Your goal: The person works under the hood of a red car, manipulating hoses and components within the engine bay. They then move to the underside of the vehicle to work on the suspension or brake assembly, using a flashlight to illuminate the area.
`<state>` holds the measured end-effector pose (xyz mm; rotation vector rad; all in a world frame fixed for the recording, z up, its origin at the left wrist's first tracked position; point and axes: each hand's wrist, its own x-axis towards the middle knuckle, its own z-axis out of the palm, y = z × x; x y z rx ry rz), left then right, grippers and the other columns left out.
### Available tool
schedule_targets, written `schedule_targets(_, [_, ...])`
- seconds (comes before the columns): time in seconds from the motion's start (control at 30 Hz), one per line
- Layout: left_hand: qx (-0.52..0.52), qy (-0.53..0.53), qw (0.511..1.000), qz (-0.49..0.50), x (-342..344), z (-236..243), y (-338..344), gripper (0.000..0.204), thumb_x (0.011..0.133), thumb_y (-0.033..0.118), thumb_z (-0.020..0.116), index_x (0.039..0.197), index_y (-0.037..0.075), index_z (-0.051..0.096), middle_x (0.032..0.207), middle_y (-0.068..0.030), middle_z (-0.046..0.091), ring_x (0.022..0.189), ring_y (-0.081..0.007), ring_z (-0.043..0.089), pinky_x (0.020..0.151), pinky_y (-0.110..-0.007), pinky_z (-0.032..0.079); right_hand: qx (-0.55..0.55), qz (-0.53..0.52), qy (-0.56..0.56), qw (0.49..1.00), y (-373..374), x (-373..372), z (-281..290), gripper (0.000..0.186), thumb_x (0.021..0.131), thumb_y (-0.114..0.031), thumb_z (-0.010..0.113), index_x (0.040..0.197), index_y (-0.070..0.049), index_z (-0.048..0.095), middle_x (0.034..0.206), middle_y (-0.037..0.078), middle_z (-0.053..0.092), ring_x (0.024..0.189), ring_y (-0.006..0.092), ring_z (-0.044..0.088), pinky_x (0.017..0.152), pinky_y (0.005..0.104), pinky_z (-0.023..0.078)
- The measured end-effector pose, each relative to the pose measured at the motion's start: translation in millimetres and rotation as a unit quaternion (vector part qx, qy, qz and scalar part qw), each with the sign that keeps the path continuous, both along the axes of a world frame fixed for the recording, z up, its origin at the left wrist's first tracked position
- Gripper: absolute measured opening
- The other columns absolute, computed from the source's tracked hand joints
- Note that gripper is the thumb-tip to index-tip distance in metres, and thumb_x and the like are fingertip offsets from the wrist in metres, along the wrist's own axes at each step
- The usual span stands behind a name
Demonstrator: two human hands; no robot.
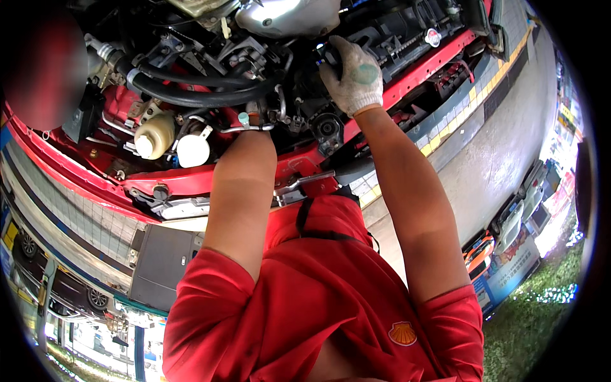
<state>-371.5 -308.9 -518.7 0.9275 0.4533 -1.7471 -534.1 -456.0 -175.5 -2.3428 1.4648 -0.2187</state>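
Observation:
My left forearm [245, 169] reaches down into the engine bay, beneath a thin metal pipe and beside a small pale-green cap [244, 119]. That hand and its fingers are hidden among the engine parts. My right hand [353, 76], in a whitish work glove with a green patch on its back, is over dark parts near the front of the engine. Its fingers curl around something dark, too shadowed to name. Just below it sits a round black pulley-like part [328, 127]. A thick black hose [191, 95] curves across the bay to the left of both arms.
A cream reservoir [154, 137] and a white round cap [193, 151] stand at the left. The red front frame [426, 63] of the car runs in front of me, with a radiator cap [433, 37] beyond it. A blurred red shape [48, 76] covers the upper left.

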Motion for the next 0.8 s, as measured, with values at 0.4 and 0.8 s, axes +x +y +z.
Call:
schedule_targets(0.4, [0.023,-0.028,0.999,-0.038,5.0,8.0,12.1,0.045,0.107,0.041,0.062,0.138,0.007,0.065,0.133,-0.0108,0.07,0.107,-0.0292,0.07,0.092,-0.038,0.06,0.019,-0.023,0.005,1.0,-3.6,6.7,13.7,0.057,0.085,-0.026,0.075,0.136,-0.002,0.062,0.112,0.025,0.071,0.106,0.0447,0.068,0.096,0.0512,0.055])
schedule_targets(0.8, [-0.005,-0.023,1.0,-0.013,7.7,13.1,-16.0,0.042,0.105,0.029,0.067,0.14,0.007,0.062,0.139,-0.0126,0.065,0.109,-0.0314,0.07,0.091,-0.039,0.061,0.002,0.004,-0.017,1.0,-3.1,5.8,5.1,0.055,0.086,-0.03,0.076,0.134,-0.007,0.064,0.115,0.023,0.073,0.108,0.0435,0.069,0.099,0.0523,0.054])
